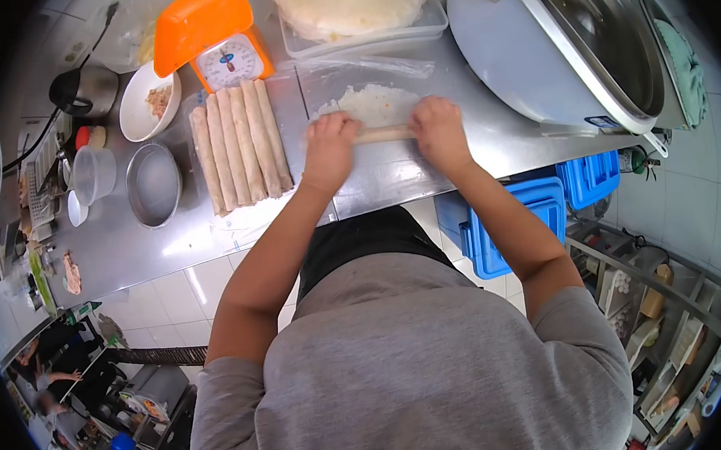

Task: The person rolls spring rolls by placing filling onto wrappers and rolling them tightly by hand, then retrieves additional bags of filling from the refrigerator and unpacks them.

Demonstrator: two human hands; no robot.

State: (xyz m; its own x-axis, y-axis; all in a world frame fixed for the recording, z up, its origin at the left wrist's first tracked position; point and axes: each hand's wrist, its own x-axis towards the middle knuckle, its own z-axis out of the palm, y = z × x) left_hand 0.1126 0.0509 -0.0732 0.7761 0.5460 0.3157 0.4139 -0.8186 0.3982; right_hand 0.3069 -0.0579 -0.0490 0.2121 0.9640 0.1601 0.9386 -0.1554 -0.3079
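A partly rolled spring roll [385,134] lies across the steel table in front of me, its thin, pale wrapper sheet [373,101] spread flat beyond it. My left hand [331,149] curls its fingers over the left end of the roll. At the other end, my right hand [443,133] grips it the same way. The fingers of both hands are bent and hide the roll's ends. To the left, several finished rolls [239,146] lie side by side in a row.
An orange kitchen scale [229,61] stands behind the finished rolls. A clear tray [366,41] holds a stack of wrapper sheets [349,4]. A white bowl [134,115] with some filling and a round metal pan [154,185] sit left. A large tub [499,56] stands right.
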